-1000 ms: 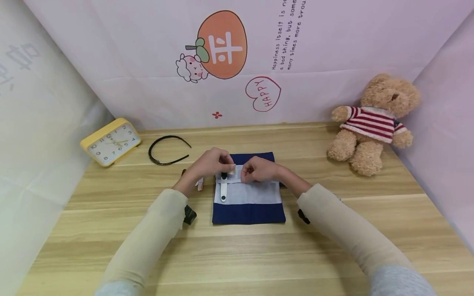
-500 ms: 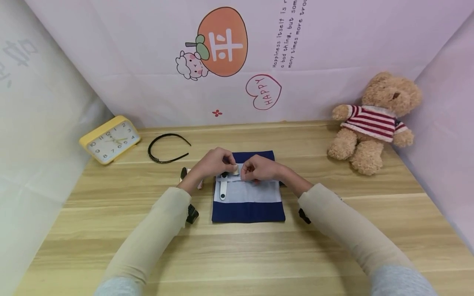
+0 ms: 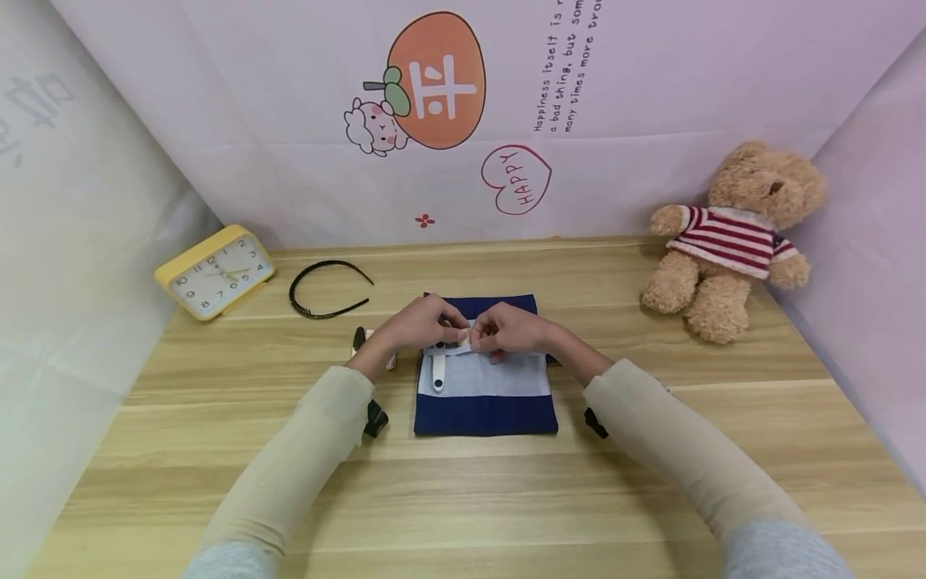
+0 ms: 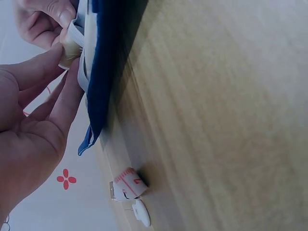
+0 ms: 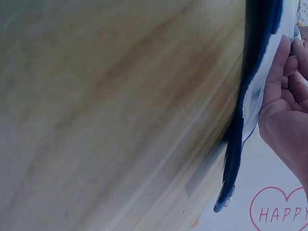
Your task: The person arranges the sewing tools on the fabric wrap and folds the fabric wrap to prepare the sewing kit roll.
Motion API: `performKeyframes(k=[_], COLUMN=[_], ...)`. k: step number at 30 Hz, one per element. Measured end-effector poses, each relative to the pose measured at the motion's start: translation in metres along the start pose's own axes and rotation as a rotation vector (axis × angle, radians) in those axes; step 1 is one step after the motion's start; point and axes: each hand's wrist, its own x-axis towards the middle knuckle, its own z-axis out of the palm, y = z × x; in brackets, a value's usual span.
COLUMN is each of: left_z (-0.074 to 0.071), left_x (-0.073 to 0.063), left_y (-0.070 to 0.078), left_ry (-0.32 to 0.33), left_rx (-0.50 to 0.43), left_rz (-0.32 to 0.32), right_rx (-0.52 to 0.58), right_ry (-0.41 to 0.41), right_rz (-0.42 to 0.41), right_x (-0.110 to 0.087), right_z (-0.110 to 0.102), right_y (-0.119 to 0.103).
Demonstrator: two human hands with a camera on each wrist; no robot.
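Note:
A navy and white fabric organiser (image 3: pixel 485 416) lies spread on the table, with an elastic band across its white middle. My left hand (image 3: pixel 427 323) pinches a small cream thread spool (image 4: pixel 70 52) between thumb and fingers, right at the band. Opposite it, my right hand (image 3: pixel 510 330) pinches the elastic band (image 4: pixel 77 32), which stands lifted off the cloth beside the spool. Left of the spool, a slim white tool (image 3: pixel 438 374) with a black part is tucked under the band. In the right wrist view the right fingers partly hide the band.
A rolled tape measure (image 4: pixel 130 183) and a small white disc-like item (image 4: pixel 141 212) lie left of the organiser. Farther left are a black headband (image 3: pixel 295 297) and a yellow clock (image 3: pixel 217 273). A teddy bear (image 3: pixel 723 241) sits at the back right, against the wall.
My left hand has moved slightly right with the spool, bringing it up to the right fingers and the elastic band. The right hand has stayed nearly in place.

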Motion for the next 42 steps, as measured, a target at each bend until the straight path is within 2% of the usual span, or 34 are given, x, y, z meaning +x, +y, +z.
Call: performKeyframes(k=[5, 17, 28, 33, 42], left_z=[-0.0001, 0.0032, 0.003, 0.0039, 0.0052], left_x=[0.0007, 0.0069, 0.0043, 0.005, 0.0026], left_y=[0.0002, -0.0016, -0.0052, -0.0053, -0.0027], left_ry=[-0.027, -0.018, -0.01, -0.007, -0.04], left_rx=[0.04, 0.115, 0.067, 0.073, 0.062], left_rz=[0.018, 0.044, 0.037, 0.038, 0.021], right_rx=[0.021, 0.036, 0.04, 0.046, 0.043], right_ry=[-0.005, -0.003, 0.008, 0.012, 0.011], right_rz=[0.003, 0.005, 0.013, 0.019, 0.027], right_x=[0.0, -0.0019, -0.0012, -0.0012, -0.0008], right_z=[0.0, 0.0012, 0.0023, 0.0028, 0.0037], right_y=[0.0014, 0.0004, -0.0012, -0.001, 0.0])
